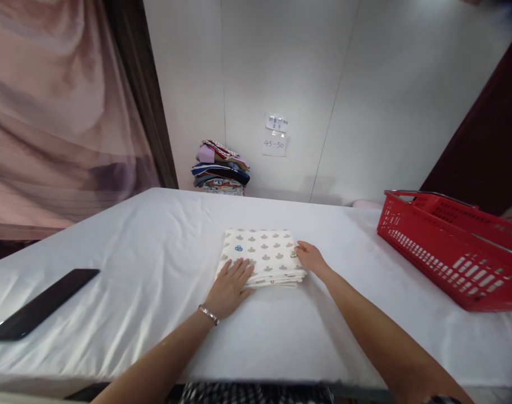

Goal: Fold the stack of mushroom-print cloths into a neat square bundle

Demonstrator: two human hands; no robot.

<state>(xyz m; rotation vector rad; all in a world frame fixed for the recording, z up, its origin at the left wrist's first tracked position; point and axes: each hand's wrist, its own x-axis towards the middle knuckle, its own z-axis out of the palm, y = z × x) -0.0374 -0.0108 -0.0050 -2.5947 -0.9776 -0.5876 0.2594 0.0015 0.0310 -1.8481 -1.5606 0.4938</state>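
Cloth [266, 249], folded, partly beneath my flattened left hand [230, 287]; my right hand [311, 258] touches its edge, pinch indeterminable.

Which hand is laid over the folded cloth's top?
The left hand, wearing the bracelet: it rests on the cloth at the near left, whereas the right hand is at the right edge.

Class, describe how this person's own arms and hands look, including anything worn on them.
The left hand and right hand wear no gloves. A narrow silvery bracelet circles the left wrist. Something dark, perhaps a sleeve edge, shows on the right arm at the picture's bottom.
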